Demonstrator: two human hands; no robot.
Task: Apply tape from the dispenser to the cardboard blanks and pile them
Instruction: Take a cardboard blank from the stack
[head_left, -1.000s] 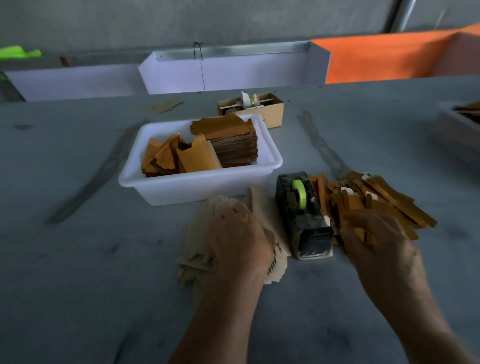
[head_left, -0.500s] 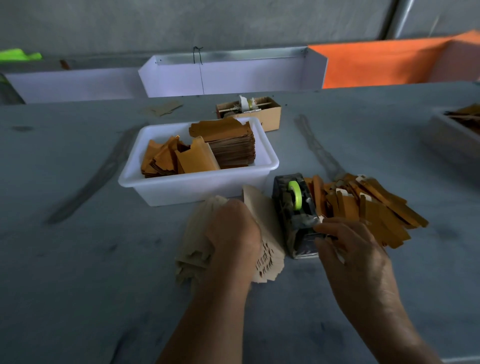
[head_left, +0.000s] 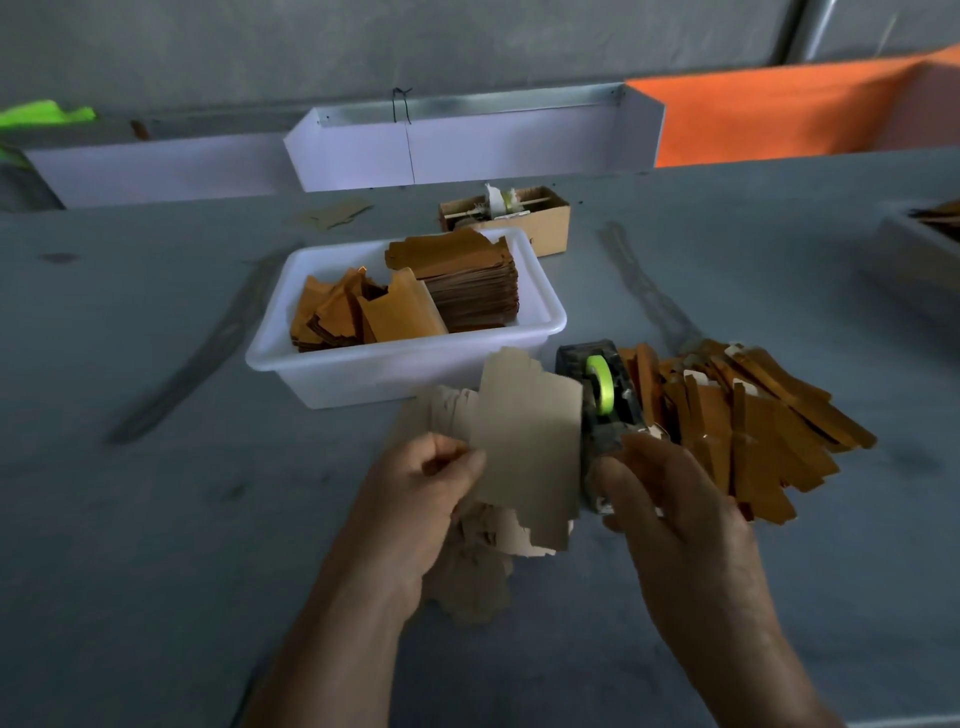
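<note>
A dark tape dispenser (head_left: 597, 389) with a green roll stands at the middle of the grey table. My left hand (head_left: 421, 499) pinches one pale cardboard blank (head_left: 524, 441) by its left edge and holds it raised above the loose heap of pale blanks (head_left: 478, 561). My right hand (head_left: 670, 509) is at the dispenser's front end, with its fingers curled at the tape outlet; whether they grip tape is hidden. Right of the dispenser lies a fanned pile of orange-brown taped blanks (head_left: 753, 421).
A white tub (head_left: 395, 369) behind the dispenser holds orange blanks and a brown stack. A small cardboard box (head_left: 540, 218) sits behind it. White trays (head_left: 467, 145) and an orange panel (head_left: 779, 114) line the far edge. Another tray (head_left: 914, 254) is at far right.
My left hand has lifted one pale blank off the heap it was pressing on. My right hand moved from the orange pile to the dispenser's front end.
</note>
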